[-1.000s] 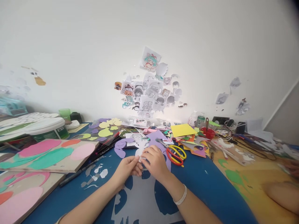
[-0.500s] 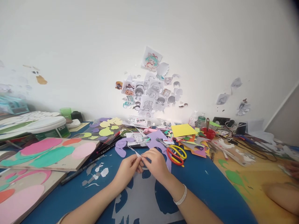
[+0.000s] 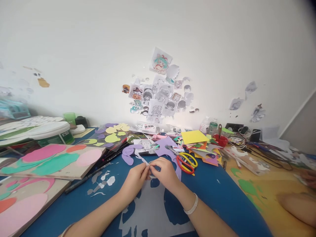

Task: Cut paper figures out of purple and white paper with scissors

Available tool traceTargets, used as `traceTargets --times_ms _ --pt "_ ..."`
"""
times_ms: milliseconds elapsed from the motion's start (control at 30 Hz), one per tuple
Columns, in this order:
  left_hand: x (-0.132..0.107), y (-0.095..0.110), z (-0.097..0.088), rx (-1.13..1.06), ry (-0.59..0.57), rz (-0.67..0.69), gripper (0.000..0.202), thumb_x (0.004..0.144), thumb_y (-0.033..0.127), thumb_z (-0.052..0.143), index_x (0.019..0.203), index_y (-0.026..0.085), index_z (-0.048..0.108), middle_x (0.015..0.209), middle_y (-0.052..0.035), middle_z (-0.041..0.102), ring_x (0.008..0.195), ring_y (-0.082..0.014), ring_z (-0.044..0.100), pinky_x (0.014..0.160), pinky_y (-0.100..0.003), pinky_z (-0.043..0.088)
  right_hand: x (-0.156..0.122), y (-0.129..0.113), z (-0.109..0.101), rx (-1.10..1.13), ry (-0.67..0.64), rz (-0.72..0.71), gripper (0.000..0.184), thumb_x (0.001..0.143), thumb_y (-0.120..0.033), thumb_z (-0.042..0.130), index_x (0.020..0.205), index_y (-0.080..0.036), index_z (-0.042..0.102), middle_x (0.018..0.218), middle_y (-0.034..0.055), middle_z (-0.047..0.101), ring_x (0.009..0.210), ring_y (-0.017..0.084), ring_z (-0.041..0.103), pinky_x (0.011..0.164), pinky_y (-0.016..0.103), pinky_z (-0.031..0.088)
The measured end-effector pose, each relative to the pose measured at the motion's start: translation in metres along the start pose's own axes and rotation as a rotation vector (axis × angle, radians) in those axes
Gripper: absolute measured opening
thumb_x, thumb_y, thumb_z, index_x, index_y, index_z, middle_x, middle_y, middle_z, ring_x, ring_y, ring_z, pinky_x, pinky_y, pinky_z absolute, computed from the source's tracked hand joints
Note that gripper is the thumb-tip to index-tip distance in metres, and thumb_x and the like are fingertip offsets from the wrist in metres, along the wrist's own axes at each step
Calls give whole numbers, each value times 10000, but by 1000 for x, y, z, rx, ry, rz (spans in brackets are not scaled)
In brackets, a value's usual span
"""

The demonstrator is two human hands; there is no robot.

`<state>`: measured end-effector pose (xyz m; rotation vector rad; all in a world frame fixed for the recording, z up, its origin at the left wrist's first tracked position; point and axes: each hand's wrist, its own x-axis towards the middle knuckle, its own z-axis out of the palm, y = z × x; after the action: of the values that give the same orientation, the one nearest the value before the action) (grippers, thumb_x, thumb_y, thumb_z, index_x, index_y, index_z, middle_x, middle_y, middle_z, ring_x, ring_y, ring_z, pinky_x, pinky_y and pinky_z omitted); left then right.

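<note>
My left hand (image 3: 137, 173) and my right hand (image 3: 164, 169) meet fingertip to fingertip above the blue tabletop (image 3: 209, 197). Both are closed in a pinch on a thin white strip (image 3: 143, 160), whose far end trails up and to the left. Part of a round, pale item shows just under the fingers, mostly hidden. Below my wrists lies a grey sheet (image 3: 150, 204) with rounded holes cut out of it. Lavender paper (image 3: 164, 147) sits beyond my right hand, and scissors (image 3: 186, 163) with red and yellow handles lie to its right.
Grey and white scraps (image 3: 111, 180) lie left of my hands. Boards with coloured paper shapes (image 3: 89, 158) and a white tub (image 3: 49, 130) stand farther left. Stacked coloured paper (image 3: 194, 137) and a red cup (image 3: 220, 141) are at the right. Another person's arm (image 3: 296, 207) rests at the far right.
The strip's trailing end has shifted and shows a little wider. My hands have barely moved, still pinched together.
</note>
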<state>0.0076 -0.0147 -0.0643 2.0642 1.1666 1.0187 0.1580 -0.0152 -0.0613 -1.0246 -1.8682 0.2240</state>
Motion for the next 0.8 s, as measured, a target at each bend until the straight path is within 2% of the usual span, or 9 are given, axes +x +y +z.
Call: traceTargets --times_ms 200,400,700,800 --pt "1 -3 -1 101 -65 88 347 879 371 308 608 225 468 607 -34 593 606 -186 542 617 -268 390 0 1 3 80 -14 128 192 689 -86 530 669 -216 670 732 24 692 722 180 626 687 277 474" --pt "2 -2 0 164 -64 119 334 879 344 300 605 221 445 612 -34 566 593 -180 521 593 -267 370 0 0 5 75 5 148 172 652 -88 515 614 -201 639 673 18 666 663 171 606 645 266 455" --pt "4 0 -3 90 -87 99 343 875 353 339 591 212 469 601 -27 598 576 -168 543 587 -253 386 0 3 2 80 -3 170 148 664 -110 526 639 -186 650 681 31 678 652 172 613 627 260 464" --pt "6 -2 -4 19 -111 77 334 881 367 338 642 206 506 636 -26 618 608 -171 568 605 -254 412 3 4 -1 84 -2 176 171 676 -102 507 653 -183 655 699 36 686 671 172 626 635 255 475"
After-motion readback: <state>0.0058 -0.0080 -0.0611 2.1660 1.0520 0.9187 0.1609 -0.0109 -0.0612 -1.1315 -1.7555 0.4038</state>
